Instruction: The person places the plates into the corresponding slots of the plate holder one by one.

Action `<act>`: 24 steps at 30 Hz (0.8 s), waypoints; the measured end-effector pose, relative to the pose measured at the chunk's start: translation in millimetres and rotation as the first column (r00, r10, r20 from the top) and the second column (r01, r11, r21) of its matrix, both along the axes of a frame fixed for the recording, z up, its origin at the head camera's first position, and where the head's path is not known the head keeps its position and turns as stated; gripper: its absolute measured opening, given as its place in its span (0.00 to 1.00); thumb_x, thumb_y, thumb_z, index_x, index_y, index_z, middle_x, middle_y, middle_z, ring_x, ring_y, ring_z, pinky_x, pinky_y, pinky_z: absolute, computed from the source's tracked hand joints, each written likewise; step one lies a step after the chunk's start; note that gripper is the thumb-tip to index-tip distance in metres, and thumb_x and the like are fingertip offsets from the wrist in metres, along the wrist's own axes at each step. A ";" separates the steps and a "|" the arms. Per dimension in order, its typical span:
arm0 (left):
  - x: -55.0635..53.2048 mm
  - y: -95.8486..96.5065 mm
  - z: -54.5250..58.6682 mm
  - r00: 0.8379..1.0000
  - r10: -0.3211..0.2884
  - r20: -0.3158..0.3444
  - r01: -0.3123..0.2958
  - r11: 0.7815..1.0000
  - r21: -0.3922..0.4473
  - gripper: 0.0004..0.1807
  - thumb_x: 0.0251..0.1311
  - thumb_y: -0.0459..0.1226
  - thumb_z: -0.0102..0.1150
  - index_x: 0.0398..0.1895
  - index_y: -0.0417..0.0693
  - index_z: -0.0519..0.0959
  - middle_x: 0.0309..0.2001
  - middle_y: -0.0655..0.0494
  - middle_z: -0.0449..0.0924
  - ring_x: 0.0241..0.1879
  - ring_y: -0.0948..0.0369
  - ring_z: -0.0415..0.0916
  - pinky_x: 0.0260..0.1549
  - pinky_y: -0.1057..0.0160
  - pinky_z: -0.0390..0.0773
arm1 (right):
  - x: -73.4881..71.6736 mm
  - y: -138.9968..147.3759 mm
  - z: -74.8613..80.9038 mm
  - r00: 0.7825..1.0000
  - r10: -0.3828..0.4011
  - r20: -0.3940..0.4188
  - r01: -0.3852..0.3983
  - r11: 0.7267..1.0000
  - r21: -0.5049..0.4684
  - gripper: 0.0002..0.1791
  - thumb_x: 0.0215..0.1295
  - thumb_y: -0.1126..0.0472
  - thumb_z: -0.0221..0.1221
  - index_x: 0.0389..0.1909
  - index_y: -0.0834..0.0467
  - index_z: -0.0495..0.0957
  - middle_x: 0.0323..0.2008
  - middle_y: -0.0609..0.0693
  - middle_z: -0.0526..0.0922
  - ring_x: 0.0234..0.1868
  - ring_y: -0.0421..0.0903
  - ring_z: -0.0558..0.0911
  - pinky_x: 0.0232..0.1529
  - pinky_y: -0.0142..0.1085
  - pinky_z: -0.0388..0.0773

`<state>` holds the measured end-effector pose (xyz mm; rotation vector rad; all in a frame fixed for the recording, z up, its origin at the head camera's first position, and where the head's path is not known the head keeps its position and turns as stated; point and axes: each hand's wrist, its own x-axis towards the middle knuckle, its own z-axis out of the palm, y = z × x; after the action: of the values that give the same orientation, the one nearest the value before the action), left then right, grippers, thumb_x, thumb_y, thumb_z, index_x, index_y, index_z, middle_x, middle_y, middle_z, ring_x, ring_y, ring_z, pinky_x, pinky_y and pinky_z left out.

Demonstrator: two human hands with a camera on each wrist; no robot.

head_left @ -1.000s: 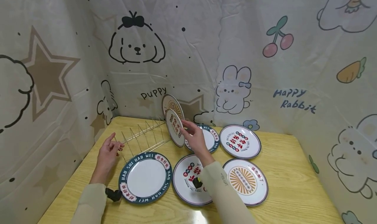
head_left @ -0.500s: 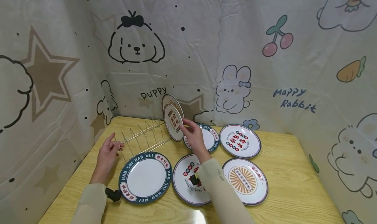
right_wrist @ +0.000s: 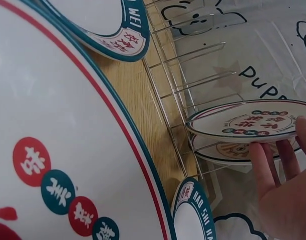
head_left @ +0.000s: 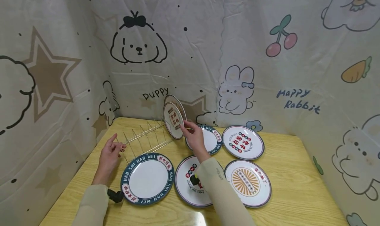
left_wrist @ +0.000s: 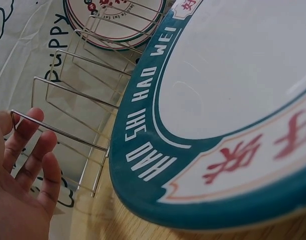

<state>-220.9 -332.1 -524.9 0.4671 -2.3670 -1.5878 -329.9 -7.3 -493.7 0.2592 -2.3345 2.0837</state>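
Note:
My right hand [head_left: 194, 138] pinches the rim of a white plate with red lettering [head_left: 171, 115], held upright over the right end of a wire dish rack [head_left: 144, 133]. In the right wrist view that plate [right_wrist: 233, 119] has its far edge among the wires, beside a second plate with an orange sunburst [right_wrist: 233, 150] standing in the rack. At the rack's left end, my left hand [head_left: 109, 155] holds the last wire loop [left_wrist: 57, 131] between thumb and fingers. Just in front of the rack lies a large teal-rimmed plate [head_left: 147, 179].
Several more plates lie flat on the wooden table [head_left: 297, 179]: a lettered one [head_left: 185, 189] under my right forearm, a sunburst plate [head_left: 246, 183], a small teal-rimmed one [head_left: 210, 140] and another lettered plate [head_left: 242, 142]. A printed curtain [head_left: 190, 54] hangs behind.
My right hand has carried the lettered plate slightly up and left, closer to the sunburst plate in the rack. The left hand has stayed at the rack's end.

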 end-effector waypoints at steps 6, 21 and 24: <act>0.5 0.0 0.7 1.000 -0.001 -0.008 0.001 1.000 0.008 0.32 0.82 0.43 0.44 0.84 0.54 0.52 0.41 0.72 0.81 0.41 0.72 0.75 0.40 0.70 0.77 | -0.8 -2.4 -3.6 0.999 -0.024 -0.024 0.025 0.999 0.045 0.17 0.75 0.58 0.62 0.62 0.50 0.81 0.58 0.51 0.83 0.57 0.51 0.81 0.57 0.43 0.82; -0.3 2.5 -0.8 1.000 0.010 0.026 -0.010 1.000 -0.008 0.33 0.82 0.47 0.42 0.85 0.57 0.49 0.53 0.49 0.83 0.43 0.70 0.75 0.41 0.71 0.76 | 1.7 -4.5 -7.0 1.000 -0.020 0.024 0.019 0.998 0.055 0.18 0.76 0.61 0.60 0.64 0.51 0.80 0.58 0.52 0.82 0.56 0.50 0.83 0.54 0.37 0.84; 0.2 2.5 0.0 1.000 0.014 0.024 -0.014 1.000 -0.016 0.33 0.82 0.47 0.42 0.85 0.57 0.50 0.51 0.52 0.83 0.43 0.70 0.75 0.41 0.71 0.76 | 2.1 -4.1 -5.6 0.999 -0.012 0.033 0.010 0.999 0.052 0.18 0.76 0.61 0.60 0.64 0.50 0.80 0.58 0.52 0.82 0.56 0.50 0.83 0.54 0.37 0.84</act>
<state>-220.7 -329.6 -524.9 0.5011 -2.3870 -1.5653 -327.8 -11.5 -499.3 0.2132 -2.4058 2.0406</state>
